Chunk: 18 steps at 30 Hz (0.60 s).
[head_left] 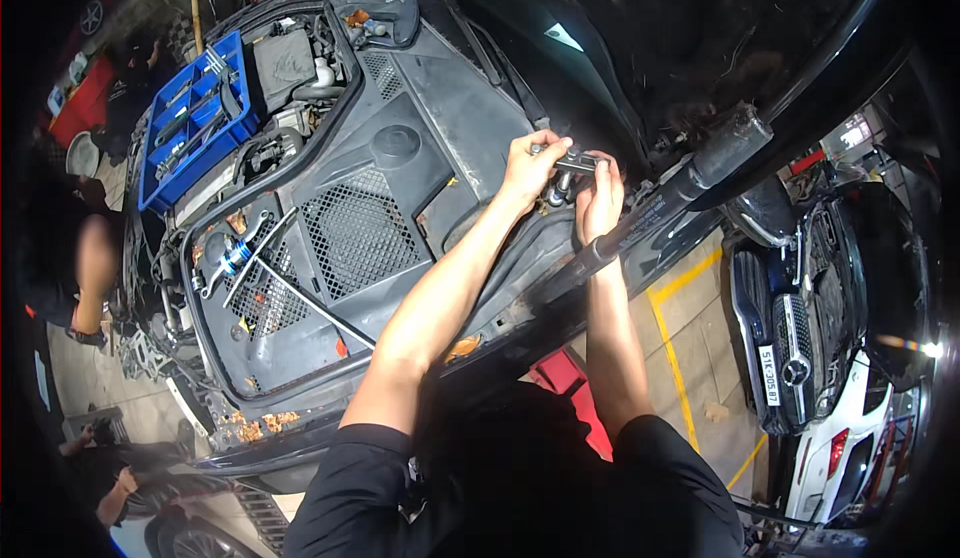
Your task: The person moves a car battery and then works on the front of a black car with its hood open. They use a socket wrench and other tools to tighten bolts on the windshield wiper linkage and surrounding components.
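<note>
At the rear corner of the engine bay, under the raised hood, both my hands are at a short metal ratchet [577, 164]. My left hand [532, 170] pinches one end between thumb and fingers. My right hand [600, 201] closes on the other end, its fingers upright and its thumb mostly hidden. Directly beneath the ratchet is a shiny metal cylindrical piece [560, 190]; whether the two are joined I cannot tell. Several wrenches [236, 256], one with a blue middle, lie on the black plastic cover to the left, beside a long metal rod [318, 308].
A thick black hood strut [650, 210] slants past my right forearm. A blue tray [243, 130] of tools rests across the engine bay's far left. Another person's blurred arm [95, 263] is at the left edge. A dark car [795, 338] stands at right.
</note>
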Each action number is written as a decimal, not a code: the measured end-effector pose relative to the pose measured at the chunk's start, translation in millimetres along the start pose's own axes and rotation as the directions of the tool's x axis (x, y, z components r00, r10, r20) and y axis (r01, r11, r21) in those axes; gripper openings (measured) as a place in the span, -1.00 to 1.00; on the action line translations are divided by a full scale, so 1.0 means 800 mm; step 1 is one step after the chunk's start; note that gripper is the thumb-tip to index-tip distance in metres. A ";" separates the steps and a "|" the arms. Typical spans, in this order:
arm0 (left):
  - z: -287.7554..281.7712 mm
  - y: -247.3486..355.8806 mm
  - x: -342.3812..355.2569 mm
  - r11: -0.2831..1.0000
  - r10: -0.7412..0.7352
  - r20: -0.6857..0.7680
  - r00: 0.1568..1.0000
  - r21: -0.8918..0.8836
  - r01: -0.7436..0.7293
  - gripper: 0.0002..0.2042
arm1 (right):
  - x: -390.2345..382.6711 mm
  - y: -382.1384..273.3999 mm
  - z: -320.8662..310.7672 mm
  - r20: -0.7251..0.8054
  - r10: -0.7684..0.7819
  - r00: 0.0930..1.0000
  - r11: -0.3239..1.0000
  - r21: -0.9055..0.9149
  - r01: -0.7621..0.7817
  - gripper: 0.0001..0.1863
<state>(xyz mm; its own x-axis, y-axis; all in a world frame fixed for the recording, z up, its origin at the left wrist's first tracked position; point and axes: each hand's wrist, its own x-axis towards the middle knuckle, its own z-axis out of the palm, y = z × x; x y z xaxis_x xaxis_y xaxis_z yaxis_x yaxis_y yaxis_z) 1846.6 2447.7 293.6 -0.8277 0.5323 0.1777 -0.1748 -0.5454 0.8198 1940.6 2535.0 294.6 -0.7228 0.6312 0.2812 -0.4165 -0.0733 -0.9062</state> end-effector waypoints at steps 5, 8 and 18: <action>-0.004 -0.010 0.002 0.999 0.028 0.027 0.999 -0.019 -0.027 -0.85 | 0.004 0.000 -0.001 -0.007 0.025 1.000 0.982 -0.185 -0.025 -0.76; -0.001 -0.003 -0.004 0.999 0.036 0.031 0.999 -0.025 -0.035 -0.87 | 0.007 0.001 -0.013 0.019 0.006 1.000 0.978 -0.207 -0.002 -0.76; -0.004 -0.023 -0.014 0.987 0.080 0.037 0.996 -0.141 -0.074 -0.88 | 0.016 -0.006 -0.010 0.017 0.107 0.994 0.990 0.088 -0.108 -0.67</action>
<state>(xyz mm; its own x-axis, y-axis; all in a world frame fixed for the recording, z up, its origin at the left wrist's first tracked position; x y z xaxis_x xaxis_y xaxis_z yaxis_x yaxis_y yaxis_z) 1856.8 2449.6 274.7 -0.8189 0.5103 0.2628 -0.1863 -0.6694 0.7192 1938.0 2549.7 299.8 -0.7725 0.6066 0.1875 -0.3828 -0.2093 -0.8998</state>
